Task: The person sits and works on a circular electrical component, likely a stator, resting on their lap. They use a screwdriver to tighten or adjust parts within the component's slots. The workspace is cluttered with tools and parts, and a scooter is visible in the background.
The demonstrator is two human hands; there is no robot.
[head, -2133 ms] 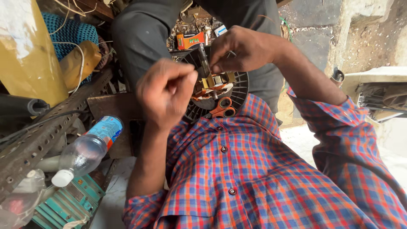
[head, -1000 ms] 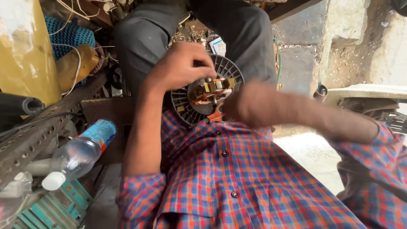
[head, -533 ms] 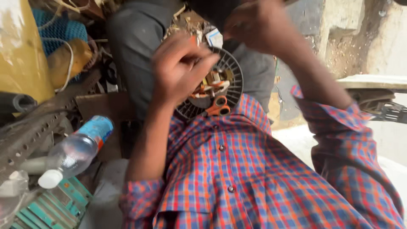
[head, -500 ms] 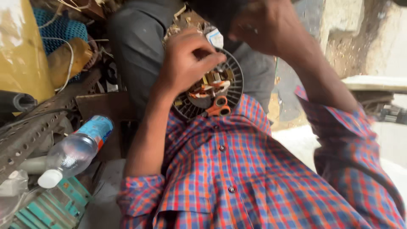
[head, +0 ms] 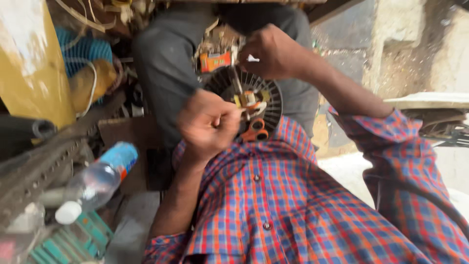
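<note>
You are bracing the round black slotted motor part (head: 266,100) in your lap against your checked shirt (head: 303,215), so both hands can get at its centre. Your left hand (head: 207,124), at eight o'clock from the part, is curling into a tight fist, pinching what looks like a thin wire running to the copper windings (head: 249,100); it is blurred, so you cannot tell for sure. Your right hand (head: 271,51), at twelve o'clock, is closing on a small white piece (head: 252,58). Orange-handled scissors (head: 254,132) are lying at six o'clock, within reach.
</note>
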